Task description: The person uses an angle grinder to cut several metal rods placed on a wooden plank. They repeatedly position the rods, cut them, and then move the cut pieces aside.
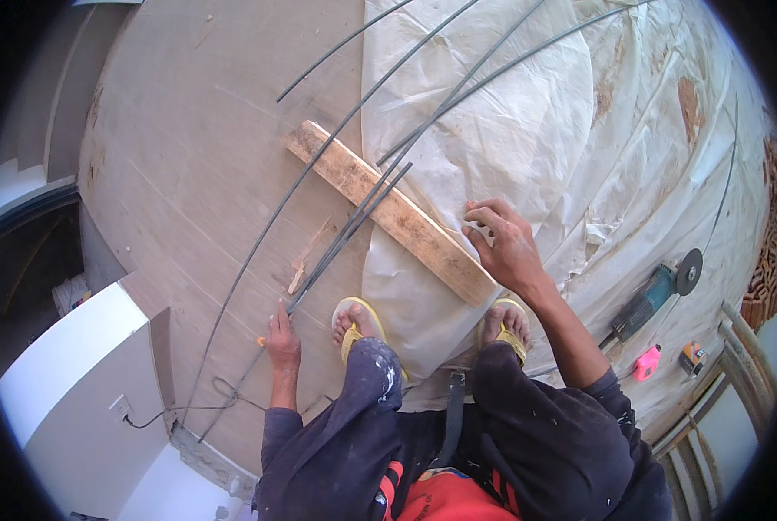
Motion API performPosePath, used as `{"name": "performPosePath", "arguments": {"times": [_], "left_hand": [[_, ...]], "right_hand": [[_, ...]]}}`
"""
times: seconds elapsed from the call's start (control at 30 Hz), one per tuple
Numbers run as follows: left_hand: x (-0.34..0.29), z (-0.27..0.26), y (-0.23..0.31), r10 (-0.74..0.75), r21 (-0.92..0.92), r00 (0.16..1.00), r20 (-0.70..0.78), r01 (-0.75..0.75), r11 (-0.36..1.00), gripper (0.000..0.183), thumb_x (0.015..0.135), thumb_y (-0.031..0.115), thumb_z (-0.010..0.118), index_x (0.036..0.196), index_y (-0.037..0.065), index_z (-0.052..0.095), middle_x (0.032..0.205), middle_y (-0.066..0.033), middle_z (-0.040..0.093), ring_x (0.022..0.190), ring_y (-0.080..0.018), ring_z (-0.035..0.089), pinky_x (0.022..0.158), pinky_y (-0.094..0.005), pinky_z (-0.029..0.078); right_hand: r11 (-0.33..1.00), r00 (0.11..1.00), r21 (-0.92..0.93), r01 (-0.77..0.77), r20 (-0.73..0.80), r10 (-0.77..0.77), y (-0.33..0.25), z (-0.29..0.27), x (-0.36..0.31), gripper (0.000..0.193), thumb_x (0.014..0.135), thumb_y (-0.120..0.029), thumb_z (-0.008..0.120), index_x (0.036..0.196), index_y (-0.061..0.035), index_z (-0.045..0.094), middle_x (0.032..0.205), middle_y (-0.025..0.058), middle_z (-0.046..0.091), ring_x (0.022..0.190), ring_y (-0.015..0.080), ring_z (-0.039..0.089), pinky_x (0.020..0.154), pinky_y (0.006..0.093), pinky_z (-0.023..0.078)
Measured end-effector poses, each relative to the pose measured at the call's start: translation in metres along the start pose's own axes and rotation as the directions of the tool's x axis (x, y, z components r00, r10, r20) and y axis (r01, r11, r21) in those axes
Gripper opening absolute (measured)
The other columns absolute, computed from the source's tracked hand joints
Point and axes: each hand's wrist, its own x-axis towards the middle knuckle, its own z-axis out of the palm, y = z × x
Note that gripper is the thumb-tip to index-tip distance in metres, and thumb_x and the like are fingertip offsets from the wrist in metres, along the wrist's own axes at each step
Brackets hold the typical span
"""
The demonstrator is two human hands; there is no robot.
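Thin dark metal rods (323,260) run diagonally across a wooden plank (393,213), which lies on the floor in front of my feet. My left hand (282,347) is at the near end of these rods, its fingers around one that continues below it toward the wall. A small orange spot shows beside that hand; what it is I cannot make out. Above the right end of the plank hovers my right hand (505,247), fingers bent and thumb apart, holding nothing I can see. Another orange spot shows at its fingertips.
A whitish sheet (527,104) covers the floor at the right. On it lie an angle grinder (653,300), a pink tape measure (646,363) and a small orange-and-black box (691,357). A cable (149,421) runs from the left wall's socket. A long curved rod (275,213) crosses the floor.
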Motion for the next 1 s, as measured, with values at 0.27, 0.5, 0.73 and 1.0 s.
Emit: {"name": "performPosePath", "arguments": {"times": [0.27,0.5,0.73,1.0], "left_hand": [[0.030,0.003,-0.023,0.009,-0.040,0.955,0.296,0.003,0.999,0.037,0.086,0.011,0.062,0.123,0.007,0.057,0.083,-0.0203,0.064,0.069,-0.0390,0.062,0.056,-0.0456,0.047],[0.013,-0.008,0.031,0.110,0.046,0.986,0.126,-0.117,0.992,0.059,0.085,0.010,0.055,0.138,-0.007,0.036,0.124,-0.0278,0.049,0.114,-0.0436,0.048,0.091,-0.0526,0.040],[0.016,-0.023,0.081,0.198,-0.043,0.972,-0.125,-0.205,0.978,0.064,0.080,0.006,0.055,0.139,-0.010,0.033,0.132,-0.0293,0.041,0.120,-0.0460,0.044,0.098,-0.0522,0.036],[-0.012,-0.054,0.061,-0.069,-0.199,0.979,0.193,0.108,0.974,0.032,0.087,0.023,0.063,0.107,-0.002,0.057,0.085,-0.0207,0.061,0.076,-0.0397,0.059,0.068,-0.0465,0.046]], "right_hand": [[0.566,0.779,0.560,-0.605,0.563,0.276,-0.045,0.077,-0.010,0.051,0.093,-0.028,0.062,0.129,0.0048,0.048,0.112,0.0190,0.061,0.090,0.0209,0.066,0.082,0.0346,0.052],[0.471,0.649,0.482,-0.739,0.698,0.303,-0.073,0.142,-0.024,0.047,0.095,-0.031,0.059,0.120,0.0074,0.050,0.107,0.0174,0.060,0.095,0.0211,0.064,0.084,0.0336,0.051],[0.190,0.717,0.719,-0.669,0.556,0.420,-0.071,0.152,-0.050,0.034,0.093,-0.031,0.062,0.093,0.0032,0.065,0.079,0.0078,0.064,0.075,0.0147,0.063,0.074,0.0318,0.050],[0.288,0.795,0.924,-0.253,0.028,0.606,-0.014,-0.001,0.037,0.035,0.093,-0.033,0.062,0.104,0.0006,0.063,0.079,0.0031,0.062,0.067,0.0104,0.056,0.064,0.0264,0.047]]}}
